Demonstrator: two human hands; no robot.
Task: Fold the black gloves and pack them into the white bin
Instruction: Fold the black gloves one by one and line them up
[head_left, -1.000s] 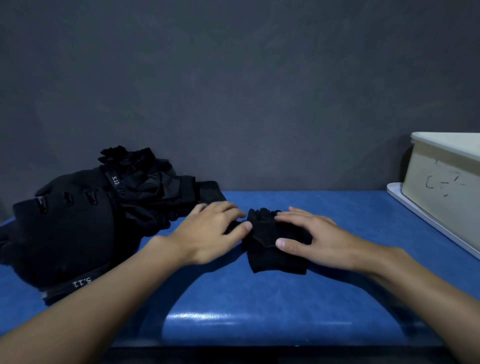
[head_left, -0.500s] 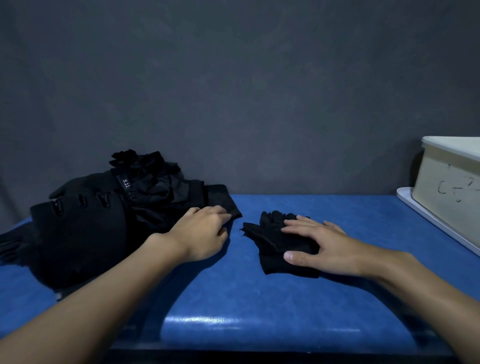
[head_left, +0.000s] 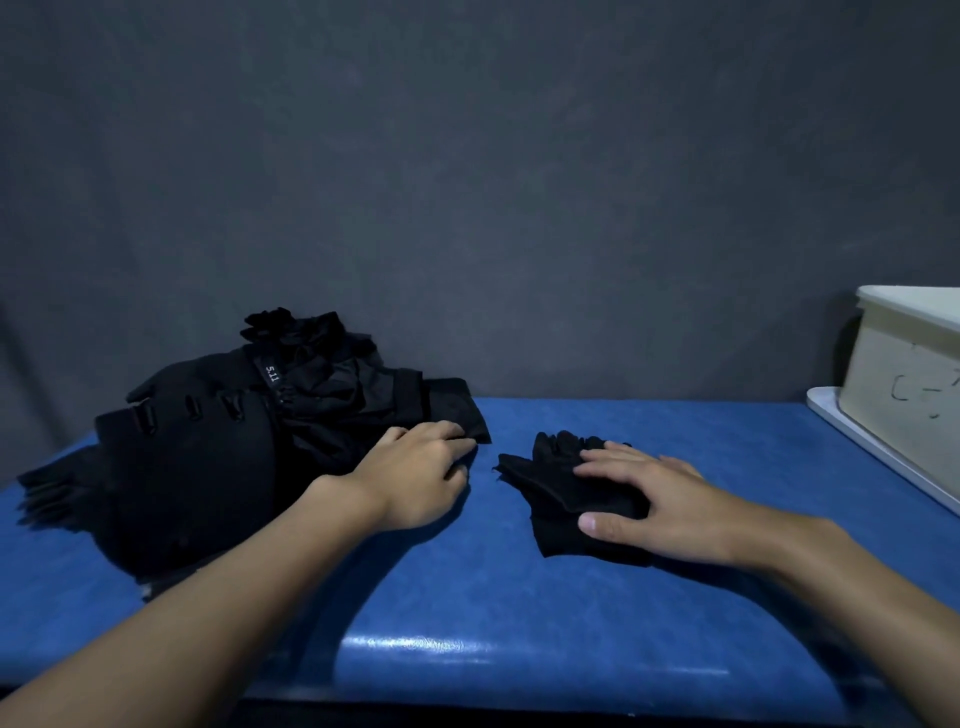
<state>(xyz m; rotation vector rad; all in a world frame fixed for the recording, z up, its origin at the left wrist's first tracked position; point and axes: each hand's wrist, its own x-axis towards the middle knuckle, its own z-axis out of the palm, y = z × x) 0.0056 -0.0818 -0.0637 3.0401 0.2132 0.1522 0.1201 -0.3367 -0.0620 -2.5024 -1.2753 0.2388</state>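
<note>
A folded black glove (head_left: 558, 486) lies on the blue table (head_left: 519, 597) near the middle. My right hand (head_left: 654, 499) rests flat on top of it, fingers straight, thumb along its near side. My left hand (head_left: 421, 475) sits to the left, its fingers curled over the edge of a black glove (head_left: 462, 415) at the right end of a heap of black gloves (head_left: 208, 447). Whether it grips that glove is unclear. The white bin (head_left: 904, 384) stands at the far right, cut off by the frame edge.
The bin sits on a white tray or lid (head_left: 878, 457) at the table's right edge. A dark grey wall (head_left: 467, 182) backs the table. The table's front edge (head_left: 519, 691) runs close to me.
My left hand has drawn away from the folded glove, leftward to the heap's edge. My right hand stays pressed on the folded glove.
</note>
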